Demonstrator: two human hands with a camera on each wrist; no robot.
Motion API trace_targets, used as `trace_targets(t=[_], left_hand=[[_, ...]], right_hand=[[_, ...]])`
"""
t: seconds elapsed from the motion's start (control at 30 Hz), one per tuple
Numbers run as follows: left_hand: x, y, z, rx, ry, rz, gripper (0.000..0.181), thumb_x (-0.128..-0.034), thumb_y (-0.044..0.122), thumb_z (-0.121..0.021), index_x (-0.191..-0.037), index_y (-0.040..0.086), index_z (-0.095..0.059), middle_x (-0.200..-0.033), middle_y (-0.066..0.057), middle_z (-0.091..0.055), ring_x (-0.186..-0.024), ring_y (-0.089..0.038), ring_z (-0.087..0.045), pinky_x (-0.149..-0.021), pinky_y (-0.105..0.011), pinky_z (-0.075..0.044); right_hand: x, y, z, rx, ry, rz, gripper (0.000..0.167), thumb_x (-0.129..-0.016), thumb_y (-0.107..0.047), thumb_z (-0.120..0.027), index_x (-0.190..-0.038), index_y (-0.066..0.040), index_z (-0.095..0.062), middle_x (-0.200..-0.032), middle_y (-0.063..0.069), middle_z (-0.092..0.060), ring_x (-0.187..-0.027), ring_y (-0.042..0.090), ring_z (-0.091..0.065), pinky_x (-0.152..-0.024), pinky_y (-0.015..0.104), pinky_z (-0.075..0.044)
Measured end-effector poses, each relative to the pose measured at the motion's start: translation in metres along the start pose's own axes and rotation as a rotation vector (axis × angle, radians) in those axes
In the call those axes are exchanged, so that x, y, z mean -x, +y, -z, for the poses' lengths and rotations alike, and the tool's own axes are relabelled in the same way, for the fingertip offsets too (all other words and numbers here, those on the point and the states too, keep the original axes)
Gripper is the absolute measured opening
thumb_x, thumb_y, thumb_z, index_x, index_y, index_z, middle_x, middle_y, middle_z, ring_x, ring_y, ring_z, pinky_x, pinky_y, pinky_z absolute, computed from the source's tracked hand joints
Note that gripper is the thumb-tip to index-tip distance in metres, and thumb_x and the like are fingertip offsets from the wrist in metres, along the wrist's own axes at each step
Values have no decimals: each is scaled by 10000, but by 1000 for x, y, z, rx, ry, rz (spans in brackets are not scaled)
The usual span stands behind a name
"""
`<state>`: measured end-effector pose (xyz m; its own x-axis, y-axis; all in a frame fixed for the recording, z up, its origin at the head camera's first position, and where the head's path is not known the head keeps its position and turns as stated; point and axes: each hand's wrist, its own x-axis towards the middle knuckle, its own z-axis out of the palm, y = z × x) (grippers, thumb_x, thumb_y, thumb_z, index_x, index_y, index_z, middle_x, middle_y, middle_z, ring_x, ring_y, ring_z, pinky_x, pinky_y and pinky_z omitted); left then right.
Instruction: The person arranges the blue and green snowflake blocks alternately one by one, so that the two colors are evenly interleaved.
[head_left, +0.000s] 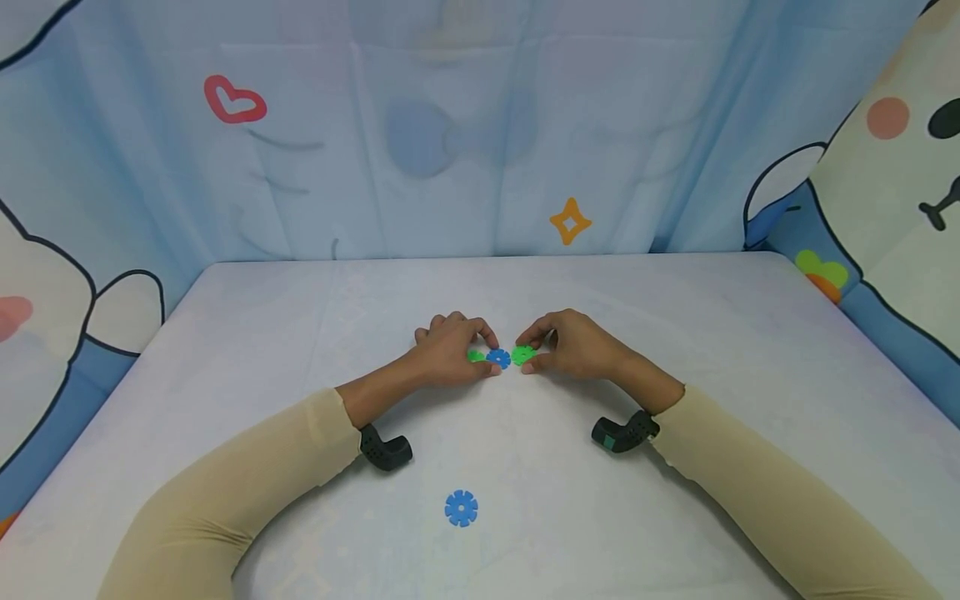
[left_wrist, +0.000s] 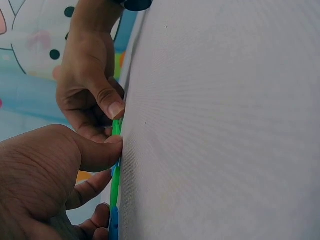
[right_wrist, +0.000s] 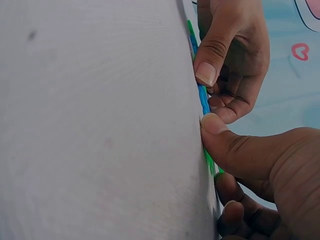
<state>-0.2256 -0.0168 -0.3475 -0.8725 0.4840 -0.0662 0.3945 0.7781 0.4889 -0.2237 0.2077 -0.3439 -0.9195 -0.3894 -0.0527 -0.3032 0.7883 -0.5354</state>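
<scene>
Between the two hands, small notched flower-shaped plastic discs lie in a line on the table. My left hand pinches a blue disc between thumb and index finger. A green disc shows under that hand's arch, and in the left wrist view a further blue disc extends beyond it. My right hand holds another green disc by its edges, right beside the blue one. The right wrist view shows the discs edge-on, so whether these two are joined I cannot tell. Fingers partly hide the row.
A loose blue disc lies nearer the front on the white-covered table. Behind the table hangs a light blue printed curtain. A dark wrist device sits under the left cuff, another under the right.
</scene>
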Motion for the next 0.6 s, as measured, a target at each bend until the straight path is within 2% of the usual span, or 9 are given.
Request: trace_targets(t=[0.6], left_hand=[[-1,-1,-1,3,1,-3,293,-873,411,-713,-1117,261,-651,-1182,-50,-555,-1150,-278,-448,-938,-524,-314]], right_hand=[[0,2,-1,-24,1,1,338,-802,-251,-825,-1106,-133,-739,-985,7,-697,-933,178,-582,-812,322,-461]])
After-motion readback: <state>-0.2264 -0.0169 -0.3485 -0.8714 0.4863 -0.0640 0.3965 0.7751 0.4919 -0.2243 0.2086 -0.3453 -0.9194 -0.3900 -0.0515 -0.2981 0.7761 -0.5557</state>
